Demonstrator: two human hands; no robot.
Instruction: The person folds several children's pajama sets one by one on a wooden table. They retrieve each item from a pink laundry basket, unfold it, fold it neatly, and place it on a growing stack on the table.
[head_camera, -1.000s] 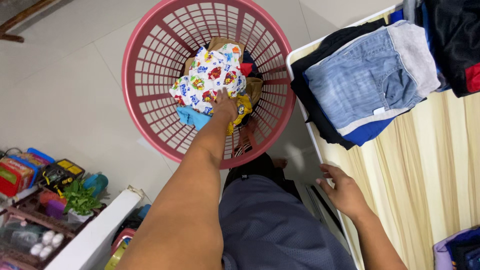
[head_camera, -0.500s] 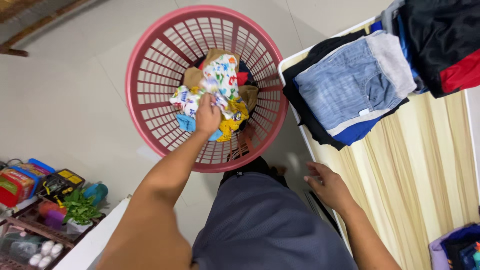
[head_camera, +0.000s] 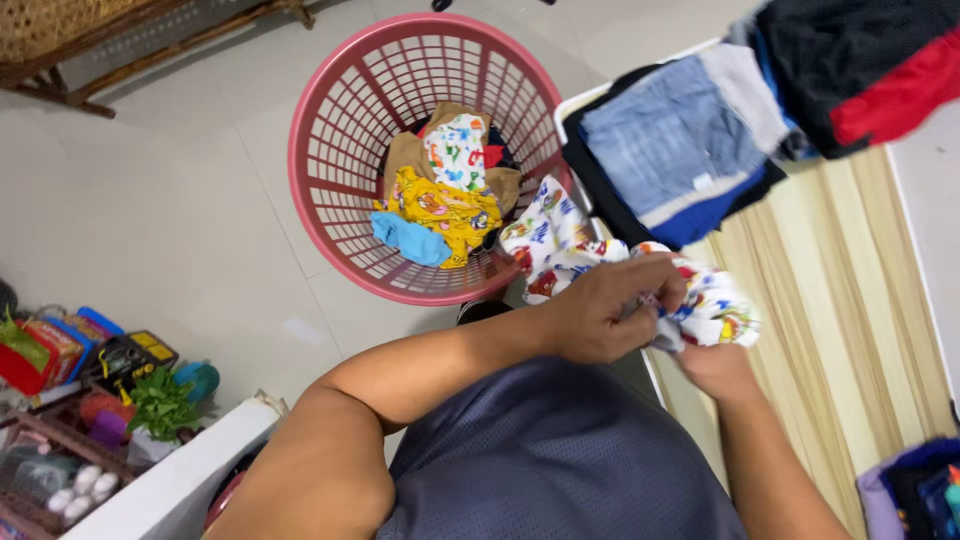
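1. Pale tiled floor (head_camera: 150, 220) underfoot – pink laundry basket (head_camera: 330, 190) holding bright clothes.
2. Left hand (head_camera: 600, 315) and right hand (head_camera: 715, 365) together, both gripping a white cartoon-print garment (head_camera: 560, 240) just beside the basket.

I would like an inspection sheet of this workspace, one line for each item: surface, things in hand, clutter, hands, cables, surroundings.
Surface: pale tiled floor; a striped cream cloth covers a raised surface on the right.
Things in hand: white printed garment, out of the pink laundry basket and bunched between both hands.
Clutter: yellow, blue, tan and printed clothes in the basket; folded jeans on dark garments; small coloured items on a low shelf.
Hands: left hand in a closed grip on the garment; right hand grips it from below.
Cables: nothing seen.
Surroundings: wooden furniture at top left.
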